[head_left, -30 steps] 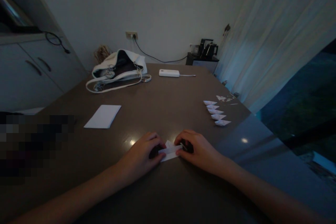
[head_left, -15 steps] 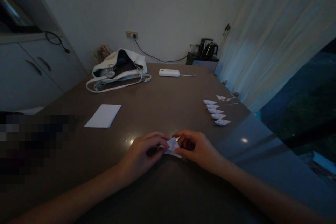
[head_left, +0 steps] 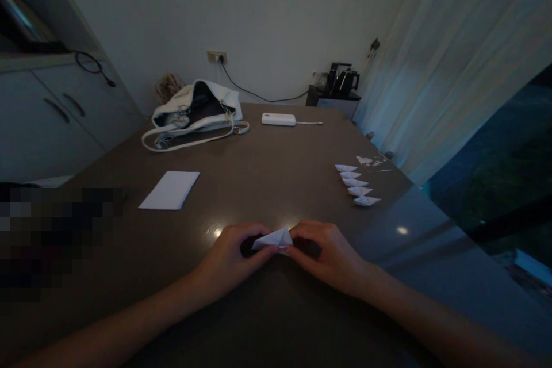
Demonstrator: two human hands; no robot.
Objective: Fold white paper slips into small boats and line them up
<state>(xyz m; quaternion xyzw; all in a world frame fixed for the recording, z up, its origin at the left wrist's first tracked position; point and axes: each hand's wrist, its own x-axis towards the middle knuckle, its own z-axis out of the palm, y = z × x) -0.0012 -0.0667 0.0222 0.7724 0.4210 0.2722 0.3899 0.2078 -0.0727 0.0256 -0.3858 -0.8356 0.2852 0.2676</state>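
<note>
With our left hand [head_left: 226, 255] and right hand [head_left: 335, 255] we pinch a folded white paper [head_left: 271, 239] at the near middle of the worktop [head_left: 267, 322]. We see five paper boats [head_left: 355, 183] lined up farther right, white sheets [head_left: 169, 190] farther left.

Left fingers [head_left: 266, 252] and right fingers [head_left: 295, 255] pinch a folded white paper [head_left: 276, 238].

Folded paper [head_left: 272, 239]: no words to read
Flat white paper [head_left: 169, 190]: no letters to read on top
5 paper boats [head_left: 354, 183]: any marks too small to read
White box [head_left: 280, 120]: small dark spot [head_left: 268, 117], too tiny to read
</note>
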